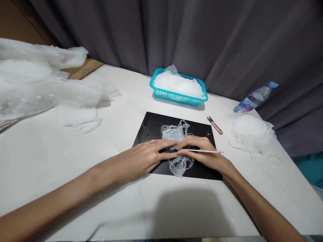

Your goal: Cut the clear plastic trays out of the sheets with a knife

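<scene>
As extended left fingers (165,144) are touching a translucent rectangular plastic piece (173,134), right fingers (193,140) are pinching a slim white stick (204,151). Edge work is seemingly calling for steady guidance.

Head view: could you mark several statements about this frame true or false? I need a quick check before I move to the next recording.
1. The right hand has a thin white stick in its grip. True.
2. The left hand holds the pink-handled snips. False: the snips lie apart from both hands, right of the black mat.
3. The frosted plastic piece is over the black mat. True.
4. The blue basket stands on the black mat. False: it stands on the white table, beyond the mat.
5. White material is heaped in the basket. True.
6. The bottle has a red cap. False: its cap is blue.
</scene>
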### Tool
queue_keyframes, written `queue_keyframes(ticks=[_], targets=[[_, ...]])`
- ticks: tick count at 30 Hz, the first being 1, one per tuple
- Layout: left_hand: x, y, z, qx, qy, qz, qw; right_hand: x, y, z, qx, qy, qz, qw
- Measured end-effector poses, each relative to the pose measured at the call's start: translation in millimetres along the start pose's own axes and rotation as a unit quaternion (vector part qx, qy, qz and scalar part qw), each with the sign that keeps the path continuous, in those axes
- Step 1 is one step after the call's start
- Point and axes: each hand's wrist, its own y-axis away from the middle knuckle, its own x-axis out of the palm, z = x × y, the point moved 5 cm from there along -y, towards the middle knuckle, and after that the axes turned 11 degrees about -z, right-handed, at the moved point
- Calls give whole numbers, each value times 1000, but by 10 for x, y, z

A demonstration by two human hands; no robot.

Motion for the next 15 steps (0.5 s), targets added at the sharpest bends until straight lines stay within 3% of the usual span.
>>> queue_keyframes(ticks=[15], targets=[[1,-9,18,3,-14,6,1000,-27,20,51,-33,70,31,996]])
